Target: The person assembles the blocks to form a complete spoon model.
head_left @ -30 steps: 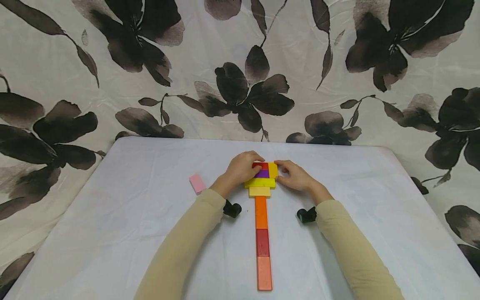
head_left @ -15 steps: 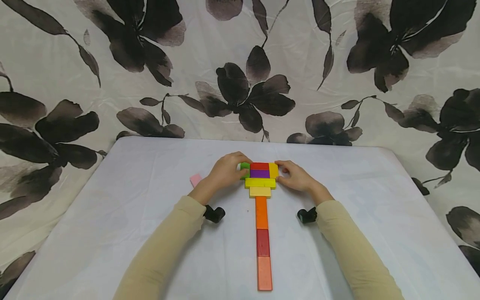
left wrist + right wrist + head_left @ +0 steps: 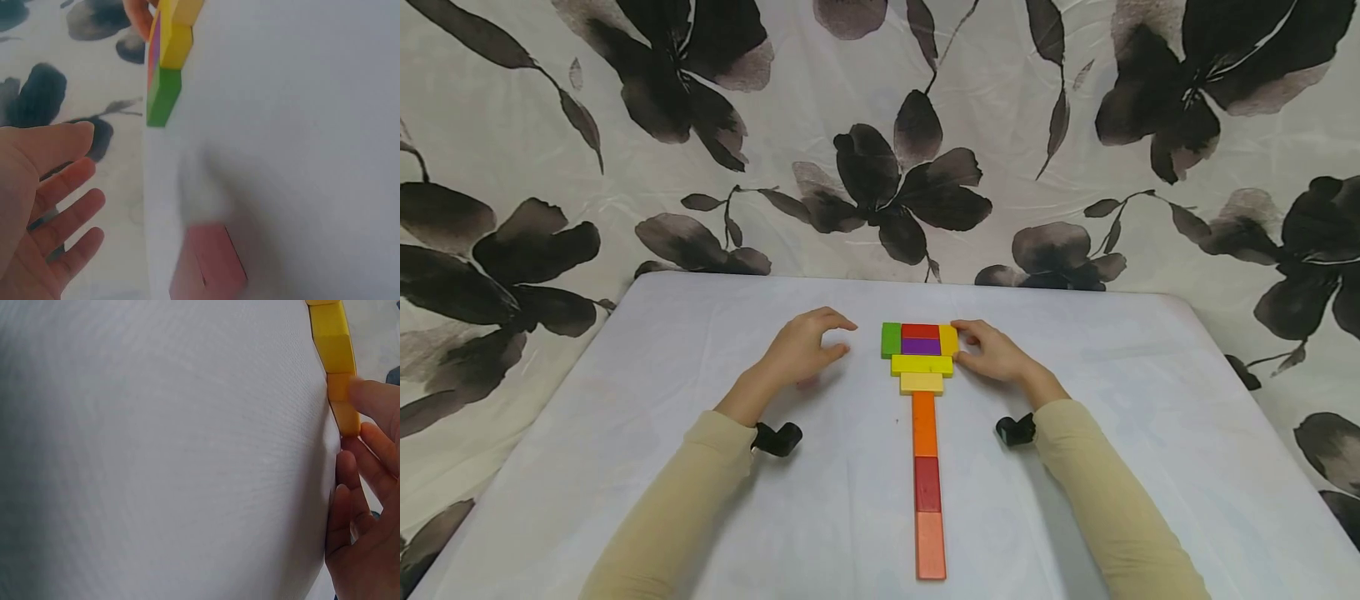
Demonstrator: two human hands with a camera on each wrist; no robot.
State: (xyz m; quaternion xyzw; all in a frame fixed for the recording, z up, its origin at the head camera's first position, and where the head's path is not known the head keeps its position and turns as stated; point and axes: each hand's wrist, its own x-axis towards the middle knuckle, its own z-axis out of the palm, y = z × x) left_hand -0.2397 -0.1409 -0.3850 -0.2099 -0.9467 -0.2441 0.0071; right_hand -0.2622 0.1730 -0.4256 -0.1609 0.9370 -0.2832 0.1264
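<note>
My left hand (image 3: 805,346) is in the air left of the blocks, fingers spread and holding nothing. Below it lies a pink block (image 3: 219,259), mostly hidden by the hand in the head view. My right hand (image 3: 996,350) pinches the upright orange-yellow block (image 3: 948,340) by its ends, thumb at the near end. Red (image 3: 920,331) and purple blocks (image 3: 921,347) lie stacked between that one and an upright green block (image 3: 891,340). Under this row come a bright yellow block (image 3: 921,365) and a shorter pale yellow block (image 3: 921,382).
A straight column of orange (image 3: 924,425), dark red (image 3: 927,484) and salmon blocks (image 3: 931,546) runs towards the near side. All lie on a white-covered table (image 3: 647,375), with a floral cloth (image 3: 910,183) hanging behind. Each wrist carries a black camera mount (image 3: 778,439).
My left hand has let go of the green block at the row's left end and moved left, over the pink block. The right hand stays at the orange-yellow block.
</note>
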